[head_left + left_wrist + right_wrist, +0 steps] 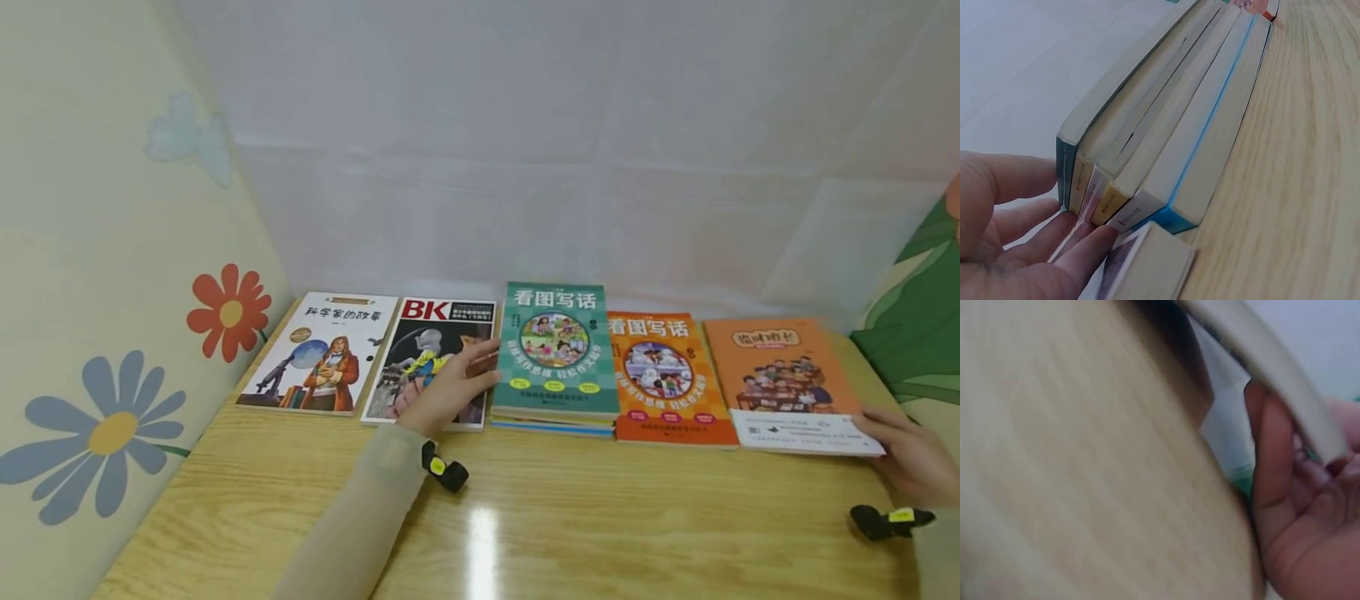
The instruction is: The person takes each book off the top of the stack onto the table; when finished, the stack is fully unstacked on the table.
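1. Centrally, a stack of books [555, 354] lies flat on the wooden table [600, 517], topped by a green cover; a blue-edged volume [1175, 219] forms its base.
2. Left hand [447, 387]: grasps nothing; its fingers extend, relaxed, and their tips touch the spines along the stack's left side. In the head view the hand overlaps the BK book [408, 358], which lies just left of the stack; contact with that cover cannot be told.
3. Right hand [911, 450]: pinches the near right corner of the orange book with a pale band [787, 375], at the row's right end. The right wrist view shows a finger beneath the edge, which stands off the tabletop at the hand.
4. Between the stack and the banded book lies a second orange book [671, 375], flat, cover up.
5. At the row's left end lies a white-covered book [318, 354].
6. Beyond the row hangs a pale backdrop [525, 150]; a panel painted with flowers [75, 275] stands at left.
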A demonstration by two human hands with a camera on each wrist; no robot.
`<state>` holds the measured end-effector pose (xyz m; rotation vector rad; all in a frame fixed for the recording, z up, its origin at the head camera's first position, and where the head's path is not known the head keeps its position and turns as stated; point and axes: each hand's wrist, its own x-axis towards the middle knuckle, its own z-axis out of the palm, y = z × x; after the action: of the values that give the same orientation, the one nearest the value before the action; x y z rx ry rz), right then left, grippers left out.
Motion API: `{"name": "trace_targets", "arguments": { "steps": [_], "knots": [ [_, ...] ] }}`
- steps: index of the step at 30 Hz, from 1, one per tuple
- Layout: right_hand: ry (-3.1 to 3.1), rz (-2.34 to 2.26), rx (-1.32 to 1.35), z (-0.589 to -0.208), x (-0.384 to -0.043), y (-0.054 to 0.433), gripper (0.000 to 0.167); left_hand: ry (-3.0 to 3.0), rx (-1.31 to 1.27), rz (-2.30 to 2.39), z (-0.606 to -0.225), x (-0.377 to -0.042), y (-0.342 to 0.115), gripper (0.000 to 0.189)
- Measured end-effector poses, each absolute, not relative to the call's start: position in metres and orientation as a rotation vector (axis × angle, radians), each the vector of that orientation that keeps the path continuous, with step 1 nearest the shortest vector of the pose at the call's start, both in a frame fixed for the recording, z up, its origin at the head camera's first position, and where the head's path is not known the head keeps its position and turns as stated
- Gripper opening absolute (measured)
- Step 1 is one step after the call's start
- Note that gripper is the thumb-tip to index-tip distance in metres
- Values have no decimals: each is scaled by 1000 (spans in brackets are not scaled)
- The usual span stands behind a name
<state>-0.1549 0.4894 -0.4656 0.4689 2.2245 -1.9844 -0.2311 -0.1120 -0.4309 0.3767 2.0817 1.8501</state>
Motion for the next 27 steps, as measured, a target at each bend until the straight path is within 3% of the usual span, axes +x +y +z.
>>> {"name": "trace_targets", "arguments": {
  "steps": [6, 13, 21, 27],
  "knots": [
    [2467, -1572, 472, -458, -164, 481, 67, 2076, 379, 1853, -430, -230, -112, 57],
    [2712, -1168, 604, -452, -168, 472, 66, 2072, 368, 1854, -430, -231, -112, 58],
    [2876, -1151, 699, -420, -163, 429, 55, 2068, 383, 1858, -431, -231, -113, 58],
    [3000, -1315, 351, -393, -162, 373, 48, 2080, 376, 1856, -431, -230, -112, 57]
  ]
}}
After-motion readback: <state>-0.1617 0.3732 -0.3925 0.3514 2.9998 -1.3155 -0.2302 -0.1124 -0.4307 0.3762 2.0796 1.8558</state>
